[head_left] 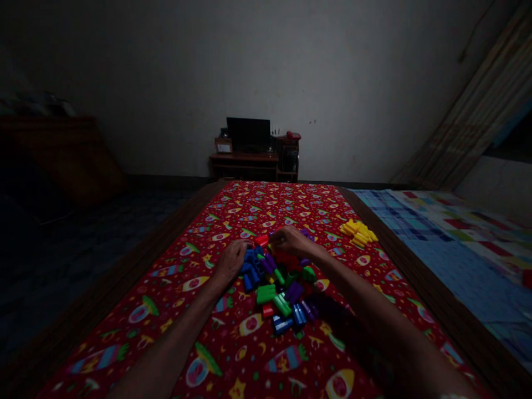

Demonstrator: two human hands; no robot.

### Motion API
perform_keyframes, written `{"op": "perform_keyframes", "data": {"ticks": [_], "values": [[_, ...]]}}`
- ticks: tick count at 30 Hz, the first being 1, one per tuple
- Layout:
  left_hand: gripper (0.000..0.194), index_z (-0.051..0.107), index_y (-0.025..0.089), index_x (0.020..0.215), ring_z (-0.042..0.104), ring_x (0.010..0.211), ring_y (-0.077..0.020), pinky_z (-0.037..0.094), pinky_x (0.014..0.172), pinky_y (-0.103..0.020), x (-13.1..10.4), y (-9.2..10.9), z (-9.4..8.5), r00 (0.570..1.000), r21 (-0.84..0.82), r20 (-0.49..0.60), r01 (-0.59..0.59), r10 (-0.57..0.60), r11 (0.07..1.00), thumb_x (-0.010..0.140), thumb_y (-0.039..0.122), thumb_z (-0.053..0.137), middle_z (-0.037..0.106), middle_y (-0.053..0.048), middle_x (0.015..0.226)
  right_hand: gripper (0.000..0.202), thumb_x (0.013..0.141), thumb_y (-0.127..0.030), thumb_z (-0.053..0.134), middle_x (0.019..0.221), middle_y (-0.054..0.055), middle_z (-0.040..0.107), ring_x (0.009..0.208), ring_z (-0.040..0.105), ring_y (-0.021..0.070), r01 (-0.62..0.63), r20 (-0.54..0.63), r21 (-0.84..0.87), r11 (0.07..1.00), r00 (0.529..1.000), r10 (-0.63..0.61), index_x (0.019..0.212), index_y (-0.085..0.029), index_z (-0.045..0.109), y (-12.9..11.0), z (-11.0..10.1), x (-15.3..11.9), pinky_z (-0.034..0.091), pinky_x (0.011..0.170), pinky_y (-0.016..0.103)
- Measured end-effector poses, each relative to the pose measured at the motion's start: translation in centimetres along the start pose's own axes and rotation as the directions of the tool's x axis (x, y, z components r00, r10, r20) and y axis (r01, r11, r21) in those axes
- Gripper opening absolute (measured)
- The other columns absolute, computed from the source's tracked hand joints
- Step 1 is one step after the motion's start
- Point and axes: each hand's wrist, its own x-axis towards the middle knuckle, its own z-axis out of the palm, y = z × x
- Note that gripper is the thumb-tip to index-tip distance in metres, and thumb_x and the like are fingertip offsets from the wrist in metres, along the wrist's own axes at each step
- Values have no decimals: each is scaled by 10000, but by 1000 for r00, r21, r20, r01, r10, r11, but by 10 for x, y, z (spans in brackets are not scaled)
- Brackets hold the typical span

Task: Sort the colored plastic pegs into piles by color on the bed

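Observation:
My left hand [233, 257] rests at the left side of a mixed heap of plastic building blocks, its fingers curled beside the blue blocks [251, 270]. Over the far side of the heap, my right hand [290, 241] reaches down with its fingers together. A bit of yellow shows by its fingertips, but what they grip is hidden. A red block [261, 240] lies between the two hands. Nearer to me are green blocks [266, 293], a purple block [295, 292] and a blue block [282, 324]. Dim light blurs the finer details.
A separate pile of yellow blocks [359, 233] lies on the right of the red patterned cloth [233, 354]. Beyond the far end stands a low desk [245, 158] with a dark monitor [249, 133]. Blue checked bedding [386, 210] spreads to the right.

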Motion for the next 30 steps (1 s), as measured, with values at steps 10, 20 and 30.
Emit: {"op": "perform_keyframes", "data": {"ticks": [10, 20, 30], "values": [[473, 670, 170, 931, 617, 1024, -222, 473, 948, -377, -1, 4, -3, 1000, -11, 2, -12, 12, 1000, 909, 433, 277, 674, -97, 1053, 356, 681, -404, 632, 898, 91, 743, 789, 678, 206, -40, -630, 457, 889, 691, 355, 896, -143, 744, 70, -48, -71, 531, 735, 334], [468, 671, 153, 966, 615, 1051, -231, 472, 958, -393, 1, 0, -5, 1000, 8, -26, -1, 1, 1000, 908, 437, 304, 676, -113, 1095, 386, 672, -350, 542, 872, 145, 739, 797, 677, 258, -448, -859, 357, 820, 188, 476, 873, -92, 746, 166, -87, -155, 518, 715, 342], [358, 691, 211, 1026, 614, 1064, -211, 493, 940, -348, 3, 38, -5, 887, -4, 294, -372, 357, 928, 914, 342, 378, 693, -80, 1094, 360, 741, -248, 466, 960, 129, 735, 864, 677, 232, -619, -805, 165, 768, 366, 467, 934, -130, 747, 187, -82, -149, 496, 787, 308]]}}
